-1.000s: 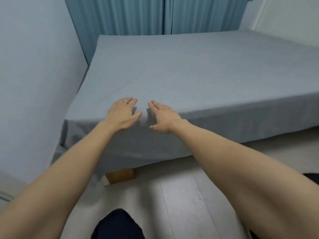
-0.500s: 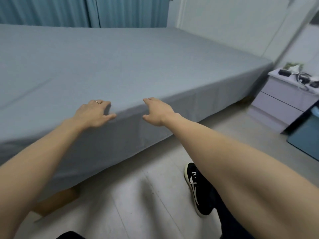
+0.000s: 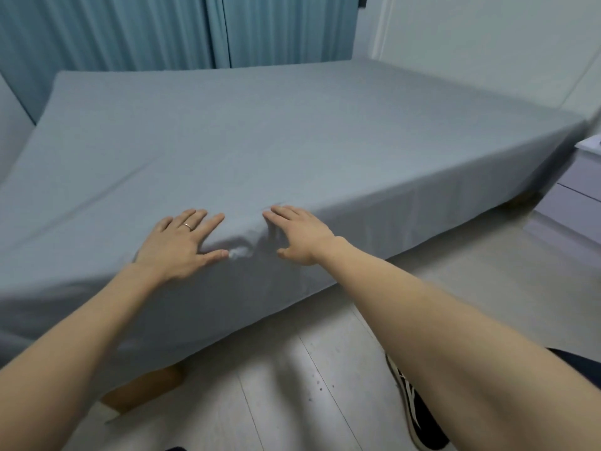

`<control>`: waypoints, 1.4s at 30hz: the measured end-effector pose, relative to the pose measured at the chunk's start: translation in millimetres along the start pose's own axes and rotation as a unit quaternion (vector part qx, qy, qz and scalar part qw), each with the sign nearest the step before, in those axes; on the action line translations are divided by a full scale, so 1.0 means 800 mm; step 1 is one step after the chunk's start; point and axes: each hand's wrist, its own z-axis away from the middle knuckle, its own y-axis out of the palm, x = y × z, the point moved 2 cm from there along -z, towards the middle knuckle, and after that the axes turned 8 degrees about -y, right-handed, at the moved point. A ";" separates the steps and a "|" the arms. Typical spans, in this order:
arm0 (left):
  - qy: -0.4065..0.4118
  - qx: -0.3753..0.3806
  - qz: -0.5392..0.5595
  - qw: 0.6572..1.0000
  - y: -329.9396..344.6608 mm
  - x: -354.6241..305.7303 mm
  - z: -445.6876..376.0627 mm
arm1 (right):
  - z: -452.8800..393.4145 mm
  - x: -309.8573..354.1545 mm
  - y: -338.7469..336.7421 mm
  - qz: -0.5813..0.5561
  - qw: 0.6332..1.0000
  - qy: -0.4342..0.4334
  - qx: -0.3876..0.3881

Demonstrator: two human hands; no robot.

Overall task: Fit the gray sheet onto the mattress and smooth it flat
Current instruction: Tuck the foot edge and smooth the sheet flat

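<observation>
While both forearms reached in from the 6 o'clock edge of the head view, the gray sheet lay spread over the whole top of the mattress, draped down its near side and hanging close to the pale plank floor.

Left hand: flat, palm down, fingers spread wide, pressed on the sheet at the near top edge of the mattress. A ring showed on one finger. Thumb pointed toward 3 o'clock and touched a small bunched fold of sheet. Nothing gripped.

Right hand: also opened out, palm down, fingers extended toward 11 o'clock and resting on the sheet just beside the left hand. Thumb hung over the edge onto the draped side. Nothing gripped.

Between the two hands the cloth was puckered into short creases; a long shallow crease ran from the hands toward 9 o'clock. Remainder of the top surface looked smooth.

Surroundings: blue curtains at 12 o'clock behind the bed; white wall at 1 to 2 o'clock; a pale lilac drawer unit at 3 o'clock, just beside the bed's far corner. A wooden bed leg showed under the sheet hem at 7 o'clock. A black shoe with white stripes stood on the floor at 5 o'clock, partly hidden by the right forearm.
</observation>
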 end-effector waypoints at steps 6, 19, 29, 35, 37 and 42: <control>-0.002 0.012 0.002 1.000 0.000 0.001 -0.001 | 0.003 -0.005 0.007 -0.015 0.999 -0.015 -0.025; -0.097 -0.067 0.011 0.993 -0.012 0.043 0.061 | -0.027 0.065 -0.022 0.034 0.993 -0.088 -0.070; -0.099 -0.033 -0.078 0.992 0.004 0.092 0.091 | -0.080 0.064 0.029 0.066 0.974 -0.210 -0.059; -0.241 -0.019 -0.034 0.970 -0.037 0.208 0.171 | -0.088 0.148 0.016 0.069 0.953 -0.269 -0.118; -0.258 0.026 0.005 0.966 -0.031 0.244 0.196 | -0.103 0.216 0.024 0.064 0.942 -0.310 -0.112; -0.246 -0.061 0.058 0.966 0.002 0.262 0.204 | -0.146 0.355 0.041 0.062 0.928 -0.346 -0.122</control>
